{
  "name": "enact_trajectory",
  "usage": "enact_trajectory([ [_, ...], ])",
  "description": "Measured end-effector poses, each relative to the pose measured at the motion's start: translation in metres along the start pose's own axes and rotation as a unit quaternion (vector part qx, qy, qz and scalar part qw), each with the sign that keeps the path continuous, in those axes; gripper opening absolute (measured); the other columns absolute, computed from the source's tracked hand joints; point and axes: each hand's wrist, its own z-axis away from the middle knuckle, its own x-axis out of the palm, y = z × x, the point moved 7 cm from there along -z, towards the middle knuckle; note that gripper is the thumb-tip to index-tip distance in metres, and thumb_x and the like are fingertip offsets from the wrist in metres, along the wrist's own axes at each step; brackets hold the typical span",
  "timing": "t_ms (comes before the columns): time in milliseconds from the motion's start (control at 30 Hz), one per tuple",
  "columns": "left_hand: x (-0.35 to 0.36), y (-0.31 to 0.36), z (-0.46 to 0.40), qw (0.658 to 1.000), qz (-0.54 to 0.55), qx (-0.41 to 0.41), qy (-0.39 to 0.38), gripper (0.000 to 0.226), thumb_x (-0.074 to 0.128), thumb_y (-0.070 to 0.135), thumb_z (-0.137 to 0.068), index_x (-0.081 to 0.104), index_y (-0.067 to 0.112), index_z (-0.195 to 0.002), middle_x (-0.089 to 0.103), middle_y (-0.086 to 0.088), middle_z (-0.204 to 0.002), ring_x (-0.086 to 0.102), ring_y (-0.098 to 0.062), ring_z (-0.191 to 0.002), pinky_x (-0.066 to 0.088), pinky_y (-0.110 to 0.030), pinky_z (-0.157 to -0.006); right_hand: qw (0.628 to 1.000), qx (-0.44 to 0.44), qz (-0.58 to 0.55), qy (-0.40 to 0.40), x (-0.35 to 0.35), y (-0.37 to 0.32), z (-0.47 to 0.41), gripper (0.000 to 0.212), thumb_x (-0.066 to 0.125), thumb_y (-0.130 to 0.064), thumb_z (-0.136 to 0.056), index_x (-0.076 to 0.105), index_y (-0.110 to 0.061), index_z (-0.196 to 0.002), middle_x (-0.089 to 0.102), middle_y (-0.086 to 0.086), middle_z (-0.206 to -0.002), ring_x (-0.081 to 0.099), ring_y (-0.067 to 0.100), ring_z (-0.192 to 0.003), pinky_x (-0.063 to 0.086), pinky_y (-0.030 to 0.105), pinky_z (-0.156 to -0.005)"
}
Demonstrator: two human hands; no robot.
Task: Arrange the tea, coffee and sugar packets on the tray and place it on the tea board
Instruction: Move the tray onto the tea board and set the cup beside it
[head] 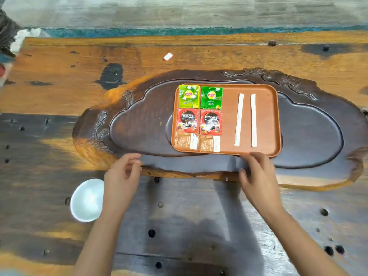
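An orange-brown tray (264, 124) lies on the dark carved tea board (310, 136). On its left side sit two green tea packets (189, 96) in a row. Below them lie two red coffee packets (187, 120), and below those two brown sugar packets (185, 140). Two white sugar sticks (239, 119) lie upright on the tray's right half. My left hand (122, 177) hovers at the board's near edge, left of the tray, fingers apart and holding nothing. My right hand (258, 176) is just below the tray's near right rim, fingers spread, with the fingertips close to the rim.
A white bowl (87, 200) stands on the wooden table (59, 80) left of my left forearm. A small white scrap (168, 56) lies on the table beyond the board. The table's far edge runs along a grey floor.
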Motion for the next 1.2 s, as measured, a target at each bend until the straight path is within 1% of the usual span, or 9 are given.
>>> enact_trajectory([
  [67, -0.026, -0.016, 0.029, 0.996, -0.063, 0.007, 0.063, 0.017, 0.055, 0.012, -0.089, 0.065, 0.016, -0.101, 0.069, 0.001, -0.093, 0.064, -0.017, -0.085, 0.045, -0.015, -0.076, 0.996, -0.078, 0.042, -0.031, 0.025, -0.021, 0.029, 0.038, 0.046, -0.019, -0.079, 0.060, -0.009, -0.112, 0.056, 0.015, -0.118, 0.050, 0.033, -0.107, 0.047, 0.043, -0.086],
  [167, -0.057, -0.041, 0.057, 0.979, -0.161, 0.026, 0.126, 0.021, 0.050, 0.013, -0.090, 0.065, 0.009, -0.104, 0.068, -0.007, -0.102, 0.060, -0.029, -0.096, 0.045, -0.040, -0.082, 0.971, -0.187, 0.117, -0.092, 0.062, -0.043, 0.061, 0.040, 0.043, -0.025, -0.080, 0.058, -0.012, -0.115, 0.056, 0.016, -0.125, 0.044, 0.032, -0.118, 0.036, 0.048, -0.095],
  [267, -0.077, -0.066, 0.066, 0.955, -0.255, 0.080, 0.128, 0.035, 0.039, 0.021, -0.087, 0.061, 0.002, -0.107, 0.064, -0.019, -0.106, 0.054, -0.037, -0.098, 0.042, -0.044, -0.086, 0.947, -0.245, 0.163, -0.132, 0.089, -0.050, 0.072, 0.044, 0.042, -0.028, -0.083, 0.056, -0.014, -0.122, 0.051, 0.016, -0.136, 0.034, 0.031, -0.129, 0.025, 0.051, -0.104],
  [433, -0.092, -0.108, 0.039, 0.951, -0.284, 0.032, 0.116, 0.044, 0.046, 0.015, -0.089, 0.043, -0.003, -0.129, 0.047, -0.027, -0.133, 0.040, -0.043, -0.124, 0.033, -0.053, -0.103, 0.909, -0.316, 0.202, -0.180, 0.110, -0.050, 0.064, 0.052, 0.036, -0.034, -0.091, 0.038, -0.017, -0.140, 0.035, 0.013, -0.149, 0.021, 0.028, -0.139, 0.017, 0.046, -0.110],
  [533, -0.085, -0.131, 0.032, 0.970, -0.230, -0.027, 0.075, 0.055, 0.050, 0.015, -0.092, 0.029, 0.001, -0.141, 0.035, -0.023, -0.145, 0.028, -0.037, -0.135, 0.025, -0.050, -0.111, 0.883, -0.356, 0.215, -0.220, 0.118, -0.042, 0.069, 0.053, 0.027, -0.041, -0.096, 0.029, -0.021, -0.145, 0.030, 0.009, -0.152, 0.016, 0.024, -0.142, 0.018, 0.046, -0.110],
  [667, -0.098, -0.185, 0.051, 0.987, -0.062, -0.139, 0.057, 0.048, 0.048, 0.016, -0.093, 0.036, 0.010, -0.139, 0.047, -0.009, -0.137, 0.046, -0.021, -0.121, 0.039, -0.035, -0.097, 0.860, -0.370, 0.237, -0.258, 0.154, -0.053, 0.079, 0.056, 0.015, -0.048, -0.096, 0.022, -0.026, -0.147, 0.027, 0.007, -0.154, 0.011, 0.021, -0.143, 0.015, 0.048, -0.111],
  [767, -0.111, -0.179, 0.043, 0.985, -0.005, -0.151, 0.079, 0.039, 0.043, 0.013, -0.095, 0.043, 0.012, -0.134, 0.050, -0.005, -0.126, 0.049, -0.017, -0.109, 0.041, -0.035, -0.092, 0.864, -0.371, 0.231, -0.249, 0.155, -0.053, 0.078, 0.057, 0.019, -0.049, -0.096, 0.018, -0.027, -0.148, 0.023, 0.006, -0.155, 0.010, 0.021, -0.143, 0.012, 0.048, -0.112],
  [900, -0.107, -0.177, 0.026, 0.993, -0.025, -0.116, -0.015, 0.022, 0.044, 0.013, -0.094, 0.063, 0.014, -0.104, 0.066, -0.013, -0.100, 0.064, -0.023, -0.086, 0.054, -0.042, -0.076, 0.869, -0.372, 0.221, -0.240, 0.153, -0.053, 0.073, 0.059, 0.030, -0.048, -0.094, 0.019, -0.027, -0.148, 0.023, 0.005, -0.155, 0.009, 0.021, -0.143, 0.013, 0.048, -0.112],
  [1200, -0.078, -0.199, 0.061, 0.939, 0.220, -0.261, -0.041, 0.014, 0.048, 0.013, -0.094, 0.058, 0.010, -0.084, 0.066, -0.012, -0.082, 0.069, -0.012, -0.077, 0.056, -0.017, -0.063, 0.869, -0.380, 0.208, -0.238, 0.153, -0.053, 0.075, 0.060, 0.034, -0.047, -0.093, 0.019, -0.026, -0.148, 0.020, 0.005, -0.156, 0.008, 0.021, -0.144, 0.010, 0.048, -0.113],
])
